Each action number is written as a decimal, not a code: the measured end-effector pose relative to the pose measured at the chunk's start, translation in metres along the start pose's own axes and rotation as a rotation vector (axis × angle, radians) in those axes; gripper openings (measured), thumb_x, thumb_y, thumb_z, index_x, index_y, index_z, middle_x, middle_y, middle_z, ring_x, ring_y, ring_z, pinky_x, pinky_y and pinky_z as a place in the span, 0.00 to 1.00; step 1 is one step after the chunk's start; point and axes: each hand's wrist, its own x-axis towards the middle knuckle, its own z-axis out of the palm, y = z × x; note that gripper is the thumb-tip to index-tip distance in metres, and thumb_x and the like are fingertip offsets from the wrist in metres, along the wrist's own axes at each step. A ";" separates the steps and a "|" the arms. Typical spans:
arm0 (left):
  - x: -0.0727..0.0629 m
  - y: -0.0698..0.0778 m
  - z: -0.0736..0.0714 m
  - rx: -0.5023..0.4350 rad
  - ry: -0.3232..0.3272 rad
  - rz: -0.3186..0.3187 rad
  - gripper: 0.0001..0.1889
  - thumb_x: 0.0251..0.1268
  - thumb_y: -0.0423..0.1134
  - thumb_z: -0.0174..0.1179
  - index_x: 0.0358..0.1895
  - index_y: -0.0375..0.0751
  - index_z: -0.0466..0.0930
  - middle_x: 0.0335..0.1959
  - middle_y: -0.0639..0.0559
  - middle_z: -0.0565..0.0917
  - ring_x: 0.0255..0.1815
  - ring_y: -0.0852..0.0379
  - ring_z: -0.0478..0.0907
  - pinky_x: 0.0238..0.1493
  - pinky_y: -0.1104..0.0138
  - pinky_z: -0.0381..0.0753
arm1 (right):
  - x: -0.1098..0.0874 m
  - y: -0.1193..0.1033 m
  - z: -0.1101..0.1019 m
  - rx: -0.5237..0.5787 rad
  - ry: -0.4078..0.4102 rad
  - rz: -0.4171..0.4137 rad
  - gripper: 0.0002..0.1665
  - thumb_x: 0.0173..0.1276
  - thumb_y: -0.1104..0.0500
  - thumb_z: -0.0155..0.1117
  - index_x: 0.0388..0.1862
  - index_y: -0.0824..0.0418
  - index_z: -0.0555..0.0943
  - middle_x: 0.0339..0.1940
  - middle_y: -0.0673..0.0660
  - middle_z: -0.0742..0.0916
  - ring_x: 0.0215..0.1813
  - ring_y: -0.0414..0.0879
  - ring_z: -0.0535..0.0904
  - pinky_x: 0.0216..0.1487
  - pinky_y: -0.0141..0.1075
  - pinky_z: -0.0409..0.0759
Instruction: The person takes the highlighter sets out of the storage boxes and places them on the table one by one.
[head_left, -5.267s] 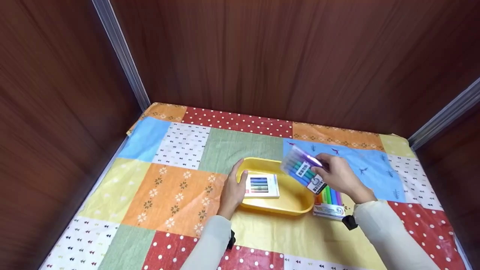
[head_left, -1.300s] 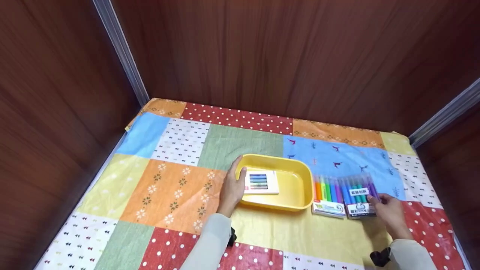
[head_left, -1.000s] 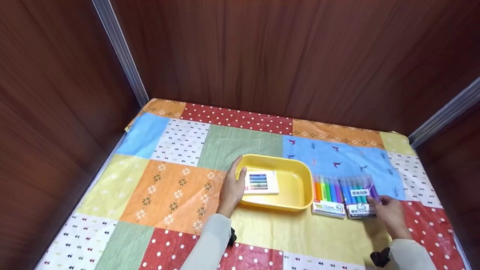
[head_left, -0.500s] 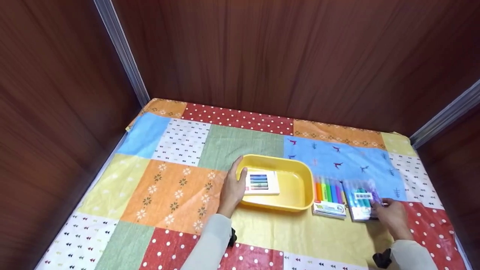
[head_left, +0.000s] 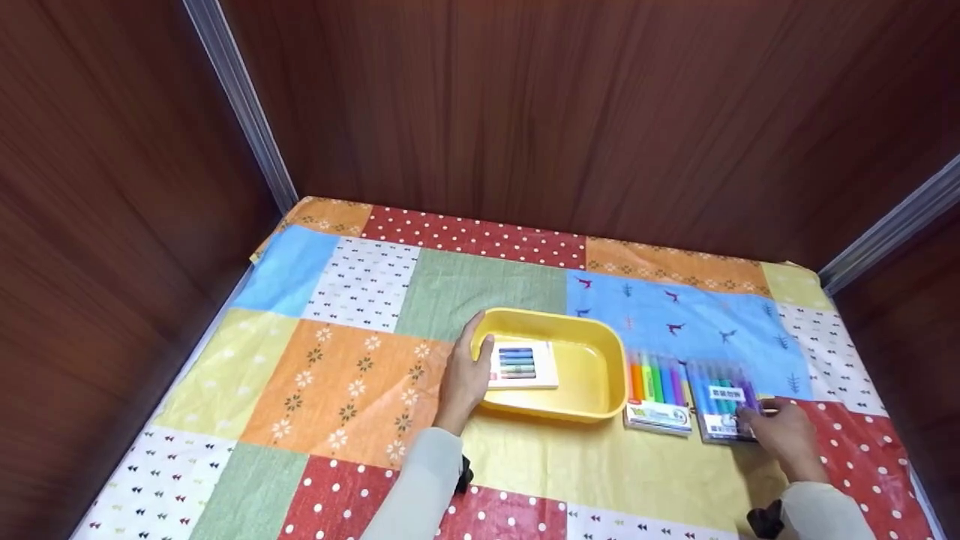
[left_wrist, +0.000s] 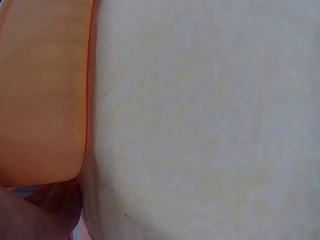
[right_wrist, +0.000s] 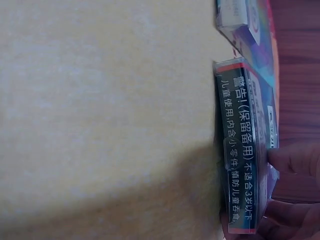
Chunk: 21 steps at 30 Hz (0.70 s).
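Observation:
My left hand [head_left: 466, 381] holds the left end of a yellow plastic basin [head_left: 589, 375], thumb at the rim and fingers along the outside. Inside the basin, at its left, lies a white box [head_left: 546, 366] with a window showing blue and green sticks. At the right, my right hand [head_left: 787, 435] grips the right edge of a clear pack of marker pens [head_left: 721, 405], blue to purple, lying on the cloth. In the right wrist view, the thumb is over the pack's [right_wrist: 242, 150] top face and the fingers are at its side edge.
Between the basin and the held pack lies another pack of rainbow-coloured markers [head_left: 658, 397], near the basin's right end. A patchwork cloth [head_left: 352, 375] covers the table. Brown wood-grain panels [head_left: 487, 112] stand behind and at both sides.
The right hand has brought the marker pack down from over the basin to the cloth beside the other pack, then shifted it slightly right. The left hand stays at the basin.

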 end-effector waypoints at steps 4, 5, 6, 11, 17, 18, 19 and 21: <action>0.001 -0.001 0.000 0.004 0.000 0.005 0.26 0.80 0.57 0.46 0.76 0.78 0.56 0.80 0.58 0.63 0.77 0.43 0.66 0.69 0.43 0.71 | -0.001 0.003 0.000 -0.036 0.018 -0.037 0.42 0.72 0.48 0.59 0.67 0.82 0.64 0.63 0.82 0.74 0.54 0.66 0.76 0.54 0.53 0.79; 0.001 -0.001 0.000 0.005 0.001 0.004 0.26 0.80 0.57 0.46 0.76 0.78 0.56 0.80 0.58 0.64 0.77 0.43 0.66 0.69 0.43 0.71 | -0.001 0.003 -0.001 -0.047 0.015 -0.047 0.42 0.72 0.48 0.58 0.67 0.83 0.63 0.63 0.82 0.73 0.55 0.67 0.75 0.55 0.54 0.78; 0.001 -0.001 0.001 0.006 0.001 0.002 0.26 0.80 0.57 0.46 0.76 0.79 0.56 0.80 0.58 0.64 0.77 0.43 0.66 0.69 0.43 0.72 | -0.001 0.004 -0.003 -0.062 0.011 -0.055 0.43 0.73 0.46 0.58 0.68 0.83 0.63 0.64 0.82 0.73 0.55 0.68 0.75 0.56 0.56 0.77; 0.001 -0.001 0.001 0.009 0.005 -0.007 0.26 0.79 0.57 0.46 0.75 0.80 0.56 0.80 0.57 0.64 0.75 0.41 0.69 0.64 0.44 0.75 | 0.000 0.003 -0.008 -0.118 -0.032 -0.082 0.47 0.75 0.42 0.53 0.68 0.84 0.61 0.65 0.83 0.71 0.57 0.70 0.73 0.59 0.59 0.75; 0.002 0.000 0.001 0.014 0.008 -0.005 0.26 0.79 0.56 0.46 0.76 0.80 0.56 0.80 0.57 0.64 0.76 0.42 0.68 0.65 0.43 0.75 | 0.001 0.002 -0.010 -0.136 -0.079 -0.088 0.49 0.75 0.41 0.52 0.69 0.85 0.59 0.65 0.84 0.70 0.58 0.70 0.74 0.60 0.60 0.75; 0.002 0.000 0.000 0.017 0.008 -0.006 0.26 0.79 0.56 0.46 0.76 0.80 0.56 0.79 0.57 0.64 0.75 0.42 0.69 0.63 0.43 0.76 | 0.001 0.001 -0.010 -0.140 -0.081 -0.090 0.49 0.75 0.40 0.53 0.69 0.85 0.59 0.64 0.84 0.70 0.57 0.70 0.74 0.60 0.60 0.75; 0.001 0.000 0.000 0.019 0.007 -0.008 0.26 0.79 0.57 0.46 0.76 0.80 0.56 0.79 0.57 0.65 0.74 0.42 0.70 0.61 0.44 0.77 | 0.001 0.001 -0.010 -0.144 -0.081 -0.089 0.50 0.74 0.40 0.53 0.69 0.85 0.59 0.64 0.84 0.71 0.57 0.70 0.74 0.60 0.59 0.75; 0.001 0.000 0.000 0.025 0.011 -0.004 0.26 0.79 0.57 0.46 0.76 0.79 0.56 0.79 0.57 0.65 0.73 0.42 0.71 0.58 0.45 0.78 | 0.000 -0.002 -0.011 -0.155 -0.073 -0.096 0.49 0.75 0.41 0.52 0.69 0.84 0.58 0.64 0.84 0.71 0.57 0.69 0.74 0.59 0.59 0.75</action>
